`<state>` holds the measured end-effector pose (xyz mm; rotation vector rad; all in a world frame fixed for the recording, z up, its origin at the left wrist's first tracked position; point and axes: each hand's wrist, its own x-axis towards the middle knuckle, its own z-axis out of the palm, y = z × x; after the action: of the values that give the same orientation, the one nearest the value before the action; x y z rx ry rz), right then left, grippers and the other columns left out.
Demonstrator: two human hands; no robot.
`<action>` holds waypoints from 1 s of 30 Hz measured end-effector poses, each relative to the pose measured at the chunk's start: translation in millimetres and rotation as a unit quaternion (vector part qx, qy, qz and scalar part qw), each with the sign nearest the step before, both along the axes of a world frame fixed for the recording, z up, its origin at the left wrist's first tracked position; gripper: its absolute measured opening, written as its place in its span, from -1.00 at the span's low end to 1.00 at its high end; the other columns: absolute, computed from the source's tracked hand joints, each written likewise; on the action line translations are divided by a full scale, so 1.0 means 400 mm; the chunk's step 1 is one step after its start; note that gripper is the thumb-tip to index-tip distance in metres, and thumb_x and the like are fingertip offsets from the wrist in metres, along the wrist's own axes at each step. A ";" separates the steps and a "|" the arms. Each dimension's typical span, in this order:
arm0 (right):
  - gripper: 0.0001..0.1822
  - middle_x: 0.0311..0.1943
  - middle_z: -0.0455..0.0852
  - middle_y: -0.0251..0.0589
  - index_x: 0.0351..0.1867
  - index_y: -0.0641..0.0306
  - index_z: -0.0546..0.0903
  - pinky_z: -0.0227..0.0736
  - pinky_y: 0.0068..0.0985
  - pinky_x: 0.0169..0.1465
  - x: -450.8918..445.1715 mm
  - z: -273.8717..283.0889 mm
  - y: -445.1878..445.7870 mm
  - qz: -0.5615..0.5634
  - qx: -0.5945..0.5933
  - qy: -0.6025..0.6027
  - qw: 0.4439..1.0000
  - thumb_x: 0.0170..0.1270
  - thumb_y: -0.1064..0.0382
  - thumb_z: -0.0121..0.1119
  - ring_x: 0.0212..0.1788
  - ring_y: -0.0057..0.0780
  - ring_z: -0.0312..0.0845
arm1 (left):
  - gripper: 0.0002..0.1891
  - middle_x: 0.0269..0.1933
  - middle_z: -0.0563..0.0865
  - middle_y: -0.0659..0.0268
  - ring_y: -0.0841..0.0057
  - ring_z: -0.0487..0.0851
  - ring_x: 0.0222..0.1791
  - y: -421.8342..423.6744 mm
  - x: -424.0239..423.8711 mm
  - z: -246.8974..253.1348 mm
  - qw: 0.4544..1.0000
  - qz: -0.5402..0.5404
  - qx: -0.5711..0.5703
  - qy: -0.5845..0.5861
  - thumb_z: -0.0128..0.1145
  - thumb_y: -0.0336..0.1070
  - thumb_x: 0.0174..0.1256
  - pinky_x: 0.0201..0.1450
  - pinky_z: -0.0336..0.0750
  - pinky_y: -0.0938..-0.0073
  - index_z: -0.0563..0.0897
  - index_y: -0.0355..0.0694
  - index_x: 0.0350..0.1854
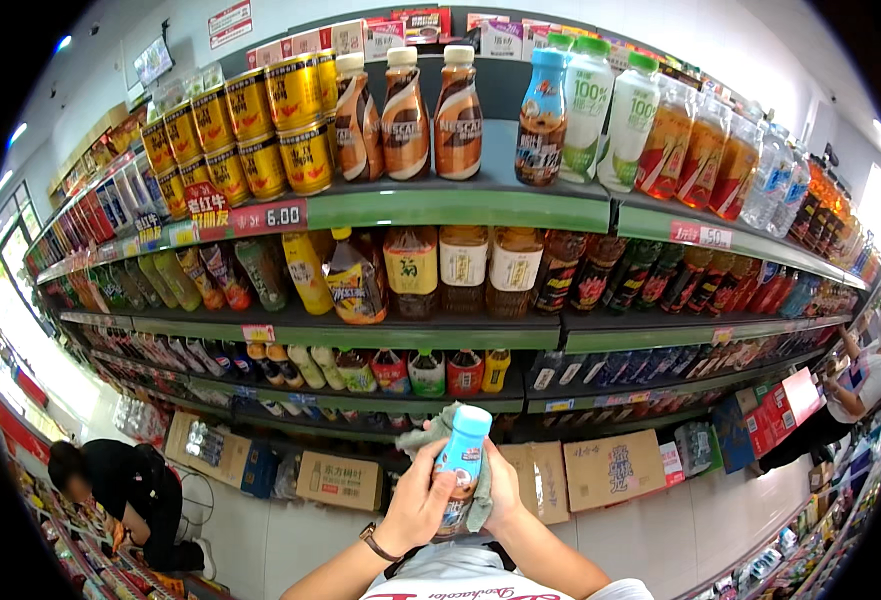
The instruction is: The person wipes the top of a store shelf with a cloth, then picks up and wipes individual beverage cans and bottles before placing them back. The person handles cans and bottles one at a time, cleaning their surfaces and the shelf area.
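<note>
My left hand [418, 495] grips a plastic drink bottle [461, 469] with a light blue cap and a blue and brown coconut-pictured sleeve. Against the bottle's right side and behind it, my right hand [502, 487] holds a grey-green cloth [481, 501]. The bottle is upright, tilted slightly, in front of my body. On the top shelf ahead, a matching blue-capped bottle [541, 120] stands beside white bottles with green caps [589, 105]. A gap separates it from the brown Nescafé bottles [457, 112] on its left, which stand next to stacked gold cans [294, 94].
Lower shelves [425, 330] hold rows of bottled drinks. Cardboard cartons [340, 480] [613, 469] stand on the floor along the shelf foot. One person [136, 487] crouches at the lower left; another person [857, 382] stands at the far right.
</note>
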<state>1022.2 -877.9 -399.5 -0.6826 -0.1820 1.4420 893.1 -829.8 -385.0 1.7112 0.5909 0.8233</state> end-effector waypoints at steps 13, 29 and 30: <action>-0.57 -0.07 0.70 -0.18 0.03 0.27 0.60 0.64 -0.47 -0.21 -0.010 -0.072 -0.018 0.079 -0.042 -0.094 0.991 0.48 -0.08 0.08 -0.14 -0.46 0.69 | -0.24 -0.01 0.55 0.09 0.32 0.61 -0.08 0.075 0.013 0.006 0.913 0.122 0.385 -0.059 0.56 -0.24 -0.06 -0.04 0.51 0.27 0.35 -0.28 0.17; -0.68 -0.06 0.69 -0.10 0.11 0.35 0.47 0.69 -0.37 -0.15 0.264 0.233 0.027 -0.191 0.064 -0.278 0.939 0.41 0.28 0.15 -0.18 -0.35 0.71 | -0.48 -0.02 0.62 0.14 0.43 0.71 -0.19 0.194 -0.018 0.189 0.943 -0.008 -0.206 -0.259 0.22 -0.15 0.24 -0.19 0.68 0.41 0.35 -0.28 0.15; -0.69 -0.10 0.69 -0.14 0.08 0.35 0.49 0.67 -0.41 -0.17 0.280 0.260 0.042 -0.225 0.071 -0.350 0.907 0.38 0.29 0.20 -0.22 -0.42 0.69 | -0.46 -0.03 0.62 0.14 0.42 0.71 -0.19 0.200 -0.017 0.206 0.943 -0.014 -0.215 -0.254 0.22 -0.13 0.23 -0.21 0.69 0.39 0.36 -0.28 0.16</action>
<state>1134.4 -861.0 -295.4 -1.0244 -0.6385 0.6869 886.5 -749.8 -302.6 1.0493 0.3535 0.9875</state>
